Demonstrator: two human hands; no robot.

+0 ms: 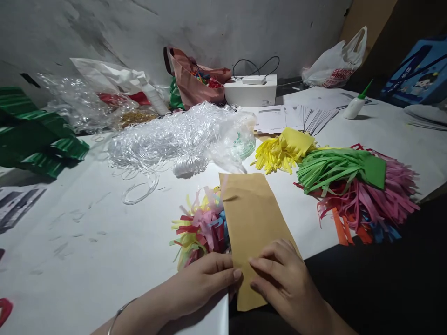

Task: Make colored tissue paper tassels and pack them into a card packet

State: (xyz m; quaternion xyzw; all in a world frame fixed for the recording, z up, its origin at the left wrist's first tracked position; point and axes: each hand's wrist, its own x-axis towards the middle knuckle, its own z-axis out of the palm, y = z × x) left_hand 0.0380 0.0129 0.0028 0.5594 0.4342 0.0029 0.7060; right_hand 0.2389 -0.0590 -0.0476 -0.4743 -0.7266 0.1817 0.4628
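Observation:
A long piece of brown kraft paper (pixel 256 218) slants over the table's front edge, its near end past the edge. I cannot tell whether it is a single sheet or an envelope. My left hand (pixel 213 277) grips its left edge, thumb on top and the other fingers partly hidden. On the right side, my right hand (pixel 284 274) holds the paper with curled fingers, thumb and forefinger lying on its face. Against the paper's left side lies a bunch of multicoloured paper fringe (pixel 200 223), partly covered by it.
A heap of shiny white string (pixel 174 132) spreads behind. Yellow fringe (pixel 284 146), green fringe (pixel 335 167) and pink fringe (pixel 380 195) lie to the right. A glue bottle (pixel 354 108) stands farther back. Green folded pieces (pixel 38 135) sit at left on the white table (pixel 104 251).

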